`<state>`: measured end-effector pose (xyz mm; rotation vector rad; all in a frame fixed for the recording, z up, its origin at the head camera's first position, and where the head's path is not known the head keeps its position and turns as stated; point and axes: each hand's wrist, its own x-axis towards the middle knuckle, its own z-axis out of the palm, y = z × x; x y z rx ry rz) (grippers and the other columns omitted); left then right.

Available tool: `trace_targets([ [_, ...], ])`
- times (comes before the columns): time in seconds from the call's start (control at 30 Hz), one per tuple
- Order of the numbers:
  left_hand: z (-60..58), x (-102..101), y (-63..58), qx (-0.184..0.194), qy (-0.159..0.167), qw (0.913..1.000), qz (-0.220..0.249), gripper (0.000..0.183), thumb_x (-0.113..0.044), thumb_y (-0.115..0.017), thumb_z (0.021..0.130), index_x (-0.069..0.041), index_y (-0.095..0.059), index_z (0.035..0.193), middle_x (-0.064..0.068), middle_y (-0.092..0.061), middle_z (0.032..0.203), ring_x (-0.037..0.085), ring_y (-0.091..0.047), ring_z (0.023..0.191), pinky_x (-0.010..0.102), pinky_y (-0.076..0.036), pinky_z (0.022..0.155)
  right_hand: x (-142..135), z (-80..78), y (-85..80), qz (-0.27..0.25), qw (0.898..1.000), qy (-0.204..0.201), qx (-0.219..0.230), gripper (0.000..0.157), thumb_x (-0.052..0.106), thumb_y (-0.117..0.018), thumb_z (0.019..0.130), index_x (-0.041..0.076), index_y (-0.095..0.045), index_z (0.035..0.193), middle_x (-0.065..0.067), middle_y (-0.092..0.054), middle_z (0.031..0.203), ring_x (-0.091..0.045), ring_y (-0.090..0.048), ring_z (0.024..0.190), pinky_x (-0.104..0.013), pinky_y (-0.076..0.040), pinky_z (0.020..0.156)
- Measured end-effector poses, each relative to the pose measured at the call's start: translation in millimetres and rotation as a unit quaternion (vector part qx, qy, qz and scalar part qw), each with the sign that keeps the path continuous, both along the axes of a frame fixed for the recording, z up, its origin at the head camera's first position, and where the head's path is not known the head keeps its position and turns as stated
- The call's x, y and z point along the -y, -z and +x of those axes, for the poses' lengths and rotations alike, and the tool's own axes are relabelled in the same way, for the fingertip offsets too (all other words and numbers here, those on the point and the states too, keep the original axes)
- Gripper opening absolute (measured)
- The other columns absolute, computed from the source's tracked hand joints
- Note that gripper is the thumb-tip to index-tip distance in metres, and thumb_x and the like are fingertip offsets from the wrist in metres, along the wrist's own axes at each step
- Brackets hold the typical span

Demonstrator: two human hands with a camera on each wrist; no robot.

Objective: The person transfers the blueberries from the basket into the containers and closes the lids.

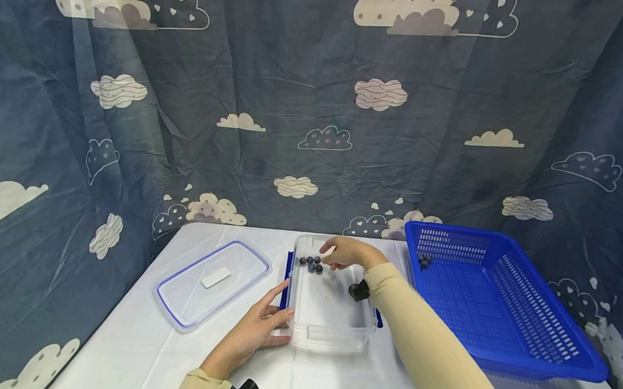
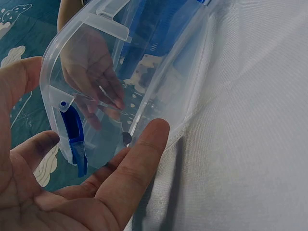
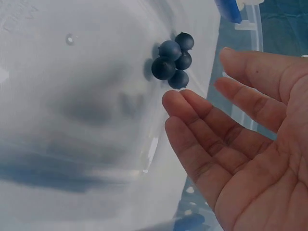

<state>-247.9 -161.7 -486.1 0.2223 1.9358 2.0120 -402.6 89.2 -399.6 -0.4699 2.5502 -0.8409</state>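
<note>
A clear plastic food container (image 1: 330,333) stands lidless on the table, blue latches folded out at its sides. Several blueberries (image 1: 312,268) sit clustered at its far left end. My right hand (image 1: 350,252) reaches over the container, fingertips just beside the berries. In the right wrist view its fingers (image 3: 192,144) are slightly bent, with nothing between them. My left hand (image 1: 254,324) rests against the container's left side, thumb and fingers spread. Up close, the left wrist view shows that hand around a blue latch (image 2: 74,139), with one blueberry (image 2: 127,138) visible through the wall.
To the left lies the clear lid (image 1: 178,313) with a blue seal and a white label (image 1: 216,277). On the right stands a large blue perforated basket (image 1: 464,229), a few dark berries (image 1: 424,261) in its far left corner. A patterned cloth (image 1: 285,62) hangs behind the table.
</note>
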Motion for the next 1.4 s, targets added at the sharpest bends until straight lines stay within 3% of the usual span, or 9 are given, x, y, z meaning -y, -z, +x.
trace_targets([
  [0.57, -0.4, -1, -1.1, -0.008, -0.001, 1.0000, -0.003, 0.075, -0.030, -0.067, 0.108, -0.032, -0.027, 0.172, 0.022, -0.050, 0.132, 0.023, -0.057, 0.110, 0.047, -0.066, 0.097, -34, -10.6, -23.7, -0.043, 0.999, 0.016, -0.008, 0.033, 0.012, -0.063, 0.107, -0.004, -0.064, 0.137, -0.012, -0.073, 0.095, -0.009, -0.067, 0.078, -0.027, -0.064, 0.080],
  [0.97, 0.2, -2, -2.5, -0.005, 0.002, 1.0000, -0.003, 0.076, -0.031, -0.067, 0.108, -0.031, -0.026, 0.172, 0.021, -0.050, 0.130, 0.024, -0.057, 0.111, 0.048, -0.066, 0.098, -67, -10.7, -40.9, -0.061, 0.997, 0.036, -0.017, 0.039, 0.013, -0.061, 0.108, -0.006, -0.059, 0.142, -0.012, -0.074, 0.107, -0.021, -0.073, 0.096, -0.033, -0.065, 0.090],
  [1.2, 0.4, -2, -1.9, -0.003, 0.000, 1.0000, -0.004, 0.077, -0.032, -0.068, 0.107, -0.031, -0.026, 0.172, 0.023, -0.049, 0.134, 0.024, -0.057, 0.111, 0.048, -0.066, 0.098, -88, -10.3, -46.4, -0.058, 0.997, 0.047, -0.028, 0.040, 0.013, -0.060, 0.109, -0.006, -0.057, 0.144, -0.025, -0.072, 0.121, -0.022, -0.073, 0.098, -0.029, -0.065, 0.088],
  [1.4, 1.7, -2, 0.2, -0.001, 0.001, 1.0000, 0.000, 0.077, -0.032, -0.068, 0.107, -0.032, -0.026, 0.172, 0.022, -0.049, 0.133, 0.024, -0.056, 0.111, 0.048, -0.066, 0.098, -110, -8.9, -48.2, -0.070, 0.995, 0.068, -0.031, 0.040, 0.015, -0.060, 0.110, -0.006, -0.057, 0.144, -0.022, -0.073, 0.119, -0.030, -0.074, 0.106, -0.021, -0.063, 0.079],
])
